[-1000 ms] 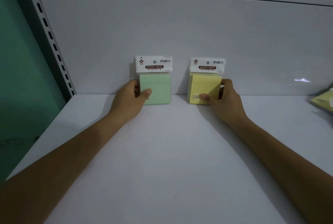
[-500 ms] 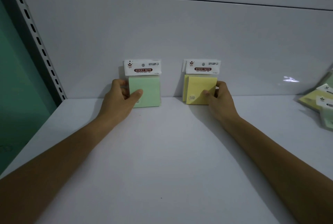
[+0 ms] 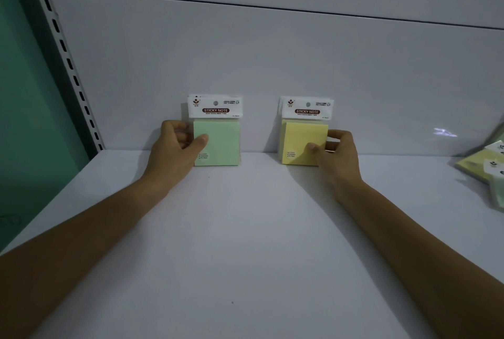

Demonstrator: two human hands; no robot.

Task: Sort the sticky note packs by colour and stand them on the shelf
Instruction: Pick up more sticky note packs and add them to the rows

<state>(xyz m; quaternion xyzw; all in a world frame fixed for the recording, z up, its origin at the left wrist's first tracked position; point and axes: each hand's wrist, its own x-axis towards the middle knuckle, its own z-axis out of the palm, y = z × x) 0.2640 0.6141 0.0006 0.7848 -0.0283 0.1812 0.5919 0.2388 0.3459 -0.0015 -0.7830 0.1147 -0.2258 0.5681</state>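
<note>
The left hand [image 3: 174, 151] is clamped on the green sticky note pack [image 3: 216, 136], thumb on its front and fingers curled behind its left edge, holding it upright at the back of the white shelf [image 3: 245, 243] against the rear panel [image 3: 272, 65]. To its right and apart, the right hand [image 3: 336, 157] pinches the yellow sticky note pack [image 3: 302, 138] the same way by its right edge, also standing. Further right, more loose packs [image 3: 488, 166] lie flat.

Dim, greyish light. White shelf [image 3: 245, 243] below, pale back panel [image 3: 272, 60] with a horizontal seam behind, slotted upright [image 3: 65, 57] at left, green wall [image 3: 24, 109] beyond.
</note>
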